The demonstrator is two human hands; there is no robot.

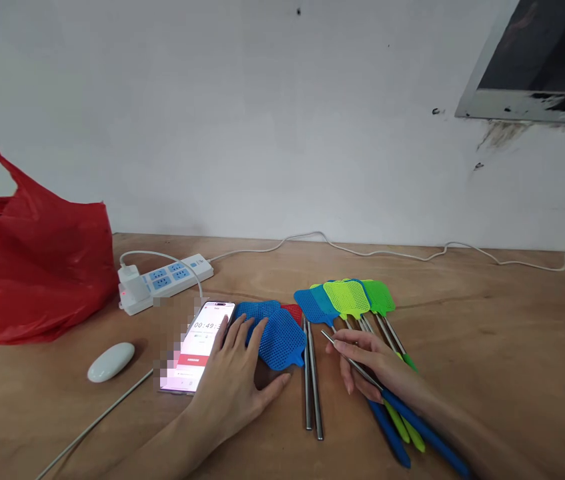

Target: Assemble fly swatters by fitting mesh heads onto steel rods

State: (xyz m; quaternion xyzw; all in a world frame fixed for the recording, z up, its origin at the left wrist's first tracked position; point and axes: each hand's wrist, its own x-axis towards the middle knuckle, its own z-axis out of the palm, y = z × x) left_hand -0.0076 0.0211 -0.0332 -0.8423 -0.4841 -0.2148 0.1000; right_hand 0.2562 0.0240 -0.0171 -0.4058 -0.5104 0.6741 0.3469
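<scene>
My left hand [235, 373] lies flat with its fingers spread, over the right edge of a lit phone [193, 360] and the near side of some blue fly swatter heads [283, 339]. Pinched in my right hand [365, 363] is a fly swatter handle [422, 432], a metal rod with a blue grip; its bare tip points up and left, with no head on it. Two loose metal rods [313, 387] lie between my hands. Beyond my right hand, several swatters with blue, yellow-green heads [347, 298] and green heads [379, 297] overlap, and their handles run under that hand. Part of a red head [292, 312] shows.
A red plastic bag [37, 267] stands at the far left. Near it are a white power strip [172, 280] with a plug and a white mouse-shaped object [111, 362]. A white cable [377, 253] runs along the wall at the back of the wooden table [512, 347].
</scene>
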